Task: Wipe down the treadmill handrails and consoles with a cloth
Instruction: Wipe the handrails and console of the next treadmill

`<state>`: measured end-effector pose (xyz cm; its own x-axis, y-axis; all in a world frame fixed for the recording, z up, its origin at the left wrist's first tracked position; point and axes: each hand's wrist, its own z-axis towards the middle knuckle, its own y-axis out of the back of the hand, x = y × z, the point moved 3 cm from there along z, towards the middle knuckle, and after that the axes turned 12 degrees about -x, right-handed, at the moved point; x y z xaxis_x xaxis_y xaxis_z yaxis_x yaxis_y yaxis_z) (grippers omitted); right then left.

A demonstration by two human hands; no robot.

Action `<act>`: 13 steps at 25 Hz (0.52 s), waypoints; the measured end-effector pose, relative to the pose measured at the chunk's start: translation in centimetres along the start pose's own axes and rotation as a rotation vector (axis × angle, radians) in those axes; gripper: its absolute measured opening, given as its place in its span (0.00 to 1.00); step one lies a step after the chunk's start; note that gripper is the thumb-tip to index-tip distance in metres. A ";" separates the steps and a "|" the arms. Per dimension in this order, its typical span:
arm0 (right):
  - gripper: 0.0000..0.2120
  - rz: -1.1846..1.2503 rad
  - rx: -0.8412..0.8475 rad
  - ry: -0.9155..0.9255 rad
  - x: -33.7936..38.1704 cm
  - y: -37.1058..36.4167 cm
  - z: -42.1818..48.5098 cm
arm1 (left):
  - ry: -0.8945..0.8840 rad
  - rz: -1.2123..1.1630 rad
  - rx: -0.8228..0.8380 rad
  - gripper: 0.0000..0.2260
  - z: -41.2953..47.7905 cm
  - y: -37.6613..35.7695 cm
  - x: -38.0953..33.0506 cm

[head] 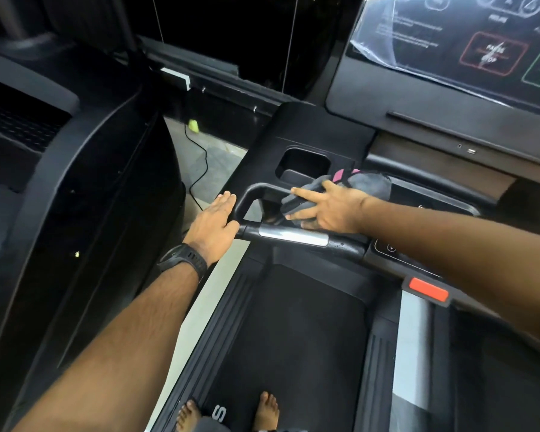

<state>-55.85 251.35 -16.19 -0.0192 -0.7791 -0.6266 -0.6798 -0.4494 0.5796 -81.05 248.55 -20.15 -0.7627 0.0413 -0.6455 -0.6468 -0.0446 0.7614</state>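
I stand barefoot on a black treadmill belt (293,338). A black handrail loop (250,194) with a silver sensor strip (293,236) runs in front of me below the console (434,98). My right hand (328,208) presses a grey cloth with a pink stripe (365,182) onto the inner side of that loop, fingers spread over it. My left hand (214,221), with a black watch at the wrist, rests flat with its fingers together on the loop's left corner and holds nothing.
A touchscreen (468,39) under clear film shows red and green buttons at the upper right. A cup recess (303,163) sits beside the cloth. A red safety key (428,289) is at the right. Another black machine (75,213) stands left, with a cable (200,169) on the floor between.
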 end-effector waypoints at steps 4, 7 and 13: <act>0.27 0.012 -0.006 0.050 -0.3 -0.6 -0.2 | 0.001 -0.018 -0.009 0.27 0.1 0.1 -0.1; 0.27 -0.014 -0.065 0.012 -0.2 -0.3 2.1 | 0.001 -0.029 -0.007 0.27 0.1 0.2 -0.1; 0.31 -0.004 -0.130 0.000 -1.3 0.3 4.0 | -0.020 -0.009 0.019 0.27 0.3 0.2 0.2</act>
<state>-58.95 253.93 -17.25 -0.0166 -0.7771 -0.6292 -0.5787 -0.5057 0.6398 -81.28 248.87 -20.09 -0.7567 0.0618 -0.6508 -0.6530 -0.0253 0.7569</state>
